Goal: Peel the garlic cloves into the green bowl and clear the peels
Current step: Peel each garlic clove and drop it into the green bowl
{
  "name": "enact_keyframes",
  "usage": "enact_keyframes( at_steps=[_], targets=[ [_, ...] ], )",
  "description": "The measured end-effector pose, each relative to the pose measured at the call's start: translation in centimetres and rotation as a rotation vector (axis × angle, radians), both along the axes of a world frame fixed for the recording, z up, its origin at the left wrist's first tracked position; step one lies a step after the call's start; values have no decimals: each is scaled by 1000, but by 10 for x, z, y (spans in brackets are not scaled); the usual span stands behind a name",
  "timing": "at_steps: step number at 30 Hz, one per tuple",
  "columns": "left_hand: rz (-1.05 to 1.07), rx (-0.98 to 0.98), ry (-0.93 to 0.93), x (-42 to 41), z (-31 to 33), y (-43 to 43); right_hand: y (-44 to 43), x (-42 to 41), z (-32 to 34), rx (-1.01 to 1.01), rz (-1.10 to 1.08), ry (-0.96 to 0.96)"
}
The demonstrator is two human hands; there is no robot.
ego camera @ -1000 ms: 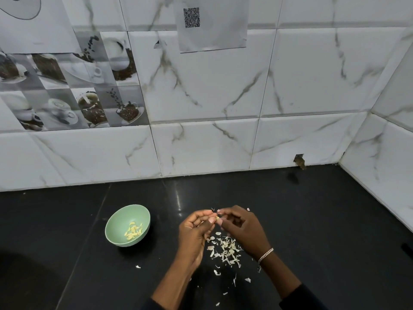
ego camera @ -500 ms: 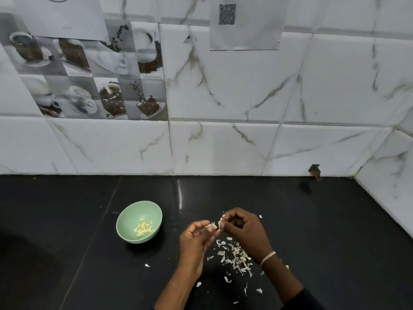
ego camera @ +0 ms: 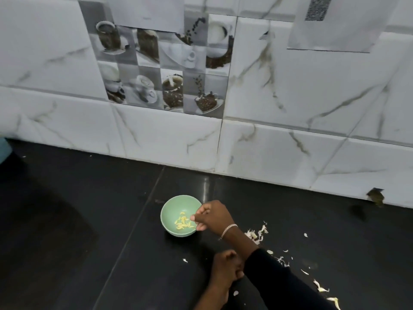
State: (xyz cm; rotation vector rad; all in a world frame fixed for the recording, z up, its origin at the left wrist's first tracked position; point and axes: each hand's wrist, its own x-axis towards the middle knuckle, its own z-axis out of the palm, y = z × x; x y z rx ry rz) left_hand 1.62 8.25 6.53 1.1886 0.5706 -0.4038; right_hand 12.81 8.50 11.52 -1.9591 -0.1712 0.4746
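Hands at work over a black counter [ego camera: 89, 220]: the right hand [ego camera: 213, 217], a bracelet [ego camera: 228, 229] at its wrist, reaches across to the green bowl [ego camera: 169, 206], fingers bunched together above the rim on its own side. Whether a clove is pinched between them cannot be told. The left hand [ego camera: 225, 268] sits nearer the body, curled and partly hidden by the right arm's dark sleeve [ego camera: 279, 276]; whether it holds anything is likewise unclear. A small heap of peeled cloves [ego camera: 183, 222] lies at the bottom of the bowl. Peels [ego camera: 257, 233] are scattered on the counter to the right, well apart from the bowl, with 1 stray flake [ego camera: 185, 260] near the left hand. The step in hand appears to be dropping a clove into the bowl. Done well, that means letting go low and over the bowl's middle, not at its rim, so the clove neither bounces out nor tips the bowl — and keeping any skin clinging to the fingers from falling in with it. The peels are not yet gathered.
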Motion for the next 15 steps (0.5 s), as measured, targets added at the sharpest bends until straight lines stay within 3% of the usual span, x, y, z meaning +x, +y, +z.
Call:
enact_keyframes(
  at_steps=[8,11,15],
  targets=[
    [391,-50,-54,12,4,47,32,22,-18,-247,37,63],
    [444,-58,-77,15,2,58,34,23,-17,-154,6,130],
    [484,-36,-76,18,1,63,29,24,-6,-76,-15,76]
  ],
)
